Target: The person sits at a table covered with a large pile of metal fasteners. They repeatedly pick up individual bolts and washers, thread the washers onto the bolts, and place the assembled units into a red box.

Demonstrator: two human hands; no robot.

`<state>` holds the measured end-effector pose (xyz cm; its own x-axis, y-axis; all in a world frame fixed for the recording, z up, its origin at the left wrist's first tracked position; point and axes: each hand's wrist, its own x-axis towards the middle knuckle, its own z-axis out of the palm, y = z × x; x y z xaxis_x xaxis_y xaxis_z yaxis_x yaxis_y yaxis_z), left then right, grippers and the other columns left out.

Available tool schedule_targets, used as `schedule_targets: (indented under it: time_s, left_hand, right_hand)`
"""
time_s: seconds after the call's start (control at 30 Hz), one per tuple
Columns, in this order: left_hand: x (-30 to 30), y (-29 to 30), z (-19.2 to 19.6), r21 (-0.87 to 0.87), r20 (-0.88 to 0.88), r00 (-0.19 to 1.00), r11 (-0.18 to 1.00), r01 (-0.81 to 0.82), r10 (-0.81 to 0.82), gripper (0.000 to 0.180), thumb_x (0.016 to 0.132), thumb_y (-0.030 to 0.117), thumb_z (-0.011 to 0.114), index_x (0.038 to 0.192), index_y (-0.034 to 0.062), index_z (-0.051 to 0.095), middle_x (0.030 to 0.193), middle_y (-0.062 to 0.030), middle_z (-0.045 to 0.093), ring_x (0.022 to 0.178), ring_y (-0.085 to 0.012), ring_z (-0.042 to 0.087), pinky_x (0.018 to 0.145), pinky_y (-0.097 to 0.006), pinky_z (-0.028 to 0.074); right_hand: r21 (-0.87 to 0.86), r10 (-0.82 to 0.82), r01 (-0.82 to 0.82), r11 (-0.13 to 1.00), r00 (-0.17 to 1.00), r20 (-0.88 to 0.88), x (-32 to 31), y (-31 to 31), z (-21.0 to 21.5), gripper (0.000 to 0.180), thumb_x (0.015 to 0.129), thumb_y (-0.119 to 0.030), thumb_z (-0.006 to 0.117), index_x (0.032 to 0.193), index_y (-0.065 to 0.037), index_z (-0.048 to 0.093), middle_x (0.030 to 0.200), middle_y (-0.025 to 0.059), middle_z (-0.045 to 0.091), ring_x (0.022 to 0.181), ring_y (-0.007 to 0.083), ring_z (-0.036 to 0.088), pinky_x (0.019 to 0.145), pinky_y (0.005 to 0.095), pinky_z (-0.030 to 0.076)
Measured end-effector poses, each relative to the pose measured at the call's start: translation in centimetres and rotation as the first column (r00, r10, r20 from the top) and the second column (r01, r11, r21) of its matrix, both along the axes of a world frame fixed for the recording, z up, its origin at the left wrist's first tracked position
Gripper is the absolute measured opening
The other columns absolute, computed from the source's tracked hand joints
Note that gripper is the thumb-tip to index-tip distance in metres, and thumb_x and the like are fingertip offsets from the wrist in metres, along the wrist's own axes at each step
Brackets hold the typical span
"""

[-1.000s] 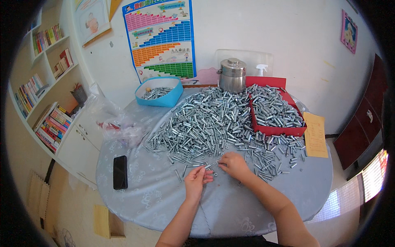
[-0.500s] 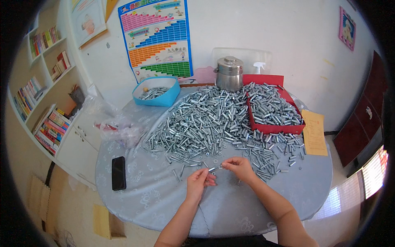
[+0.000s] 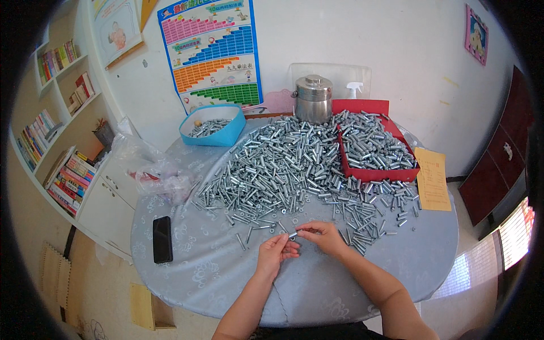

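Note:
A short shiny metal bolt (image 3: 292, 234), seemingly with a sleeve on it, lies between my two hands just above the table's near middle. The thumb and fingers of my left hand (image 3: 275, 254) pinch its near end. My right hand (image 3: 322, 236) is closed at the far end, fingertips touching it; whether a smaller part sits in those fingers is hidden. Beyond my hands spreads a big heap of loose metal bolts and sleeves (image 3: 272, 170). A few nuts and single pieces lie close to my fingertips.
A red box (image 3: 381, 174) full of metal pieces stands at the right, beside a yellow paper (image 3: 433, 180). Behind the heap are a steel pot (image 3: 314, 102) and a blue fabric bin (image 3: 229, 134). At the left lie a black phone (image 3: 162, 239) and plastic bags (image 3: 141, 161).
My right hand has moved left, bringing its fingertips to the far end of the bolt. My left hand keeps its pinch in nearly the same place.

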<state>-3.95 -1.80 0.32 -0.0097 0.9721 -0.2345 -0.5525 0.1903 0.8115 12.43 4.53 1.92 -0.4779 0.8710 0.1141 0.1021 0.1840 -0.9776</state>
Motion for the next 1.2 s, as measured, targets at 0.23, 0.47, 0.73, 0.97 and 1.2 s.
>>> schedule_targets:
  time_s: [0.23, 0.47, 0.73, 0.97, 1.2]
  left_hand:
    - [-0.9, 0.2, 0.3, 0.047, 0.014, 0.988, 0.987, -0.154, 0.153, 0.022, 0.089, 0.020, 0.049, 0.090, -0.0019, 0.054, 0.077, -0.0132, 0.061, 0.060, -0.0147, 0.057, 0.056, -0.029, 0.053]
    - [-1.5, 0.5, 0.1, 0.037, 0.015, 0.983, 0.982, -0.185, 0.185, 0.022, 0.089, 0.020, 0.050, 0.088, -0.0007, 0.055, 0.077, -0.0130, 0.061, 0.060, -0.0141, 0.057, 0.055, -0.028, 0.053]
    - [-1.4, 0.4, 0.1, 0.027, 0.020, 0.982, 0.982, -0.188, 0.187, 0.023, 0.088, 0.021, 0.051, 0.089, -0.0017, 0.055, 0.077, -0.0131, 0.062, 0.059, -0.0135, 0.057, 0.054, -0.028, 0.052]
    - [-1.1, 0.3, 0.3, 0.009, 0.039, 0.991, 0.992, -0.129, 0.129, 0.024, 0.088, 0.020, 0.051, 0.090, -0.0035, 0.055, 0.077, -0.0137, 0.062, 0.059, -0.0140, 0.057, 0.055, -0.028, 0.052]
    - [-1.1, 0.3, 0.0, 0.011, 0.049, 0.997, 0.998, -0.067, 0.066, 0.024, 0.088, 0.020, 0.051, 0.091, -0.0036, 0.055, 0.078, -0.0145, 0.062, 0.060, -0.0143, 0.058, 0.056, -0.028, 0.053]
  right_hand:
    - [0.382, -0.200, 0.105, 0.918, 0.955, 0.219, 0.7, 1.4, 1.2, 0.018, 0.077, -0.016, 0.061, 0.093, -0.007, 0.065, 0.085, 0.0081, 0.062, 0.077, 0.0207, 0.057, 0.071, 0.0298, 0.044]
    - [0.648, -0.214, -0.149, 0.747, 0.869, 0.446, -1.2, 3.1, -1.3, 0.014, 0.073, -0.019, 0.061, 0.081, -0.008, 0.065, 0.082, 0.0059, 0.061, 0.081, 0.0262, 0.055, 0.072, 0.0350, 0.044]
    - [0.690, -0.241, -0.174, 0.702, 0.854, 0.460, -2.2, 3.6, -0.9, 0.014, 0.073, -0.017, 0.061, 0.081, -0.006, 0.065, 0.075, 0.0065, 0.060, 0.074, 0.0236, 0.056, 0.069, 0.0339, 0.044]
    - [0.113, -0.062, 0.059, 0.992, 0.998, 0.029, -1.1, 1.8, 0.5, 0.020, 0.075, -0.014, 0.066, 0.091, -0.002, 0.064, 0.087, 0.0049, 0.064, 0.075, 0.0099, 0.056, 0.068, 0.0233, 0.045]
    - [0.190, -0.006, 0.001, 0.982, 1.000, 0.030, -1.1, 1.1, 1.3, 0.020, 0.075, -0.011, 0.066, 0.094, -0.002, 0.064, 0.089, 0.0050, 0.064, 0.079, 0.0104, 0.057, 0.072, 0.0237, 0.045]
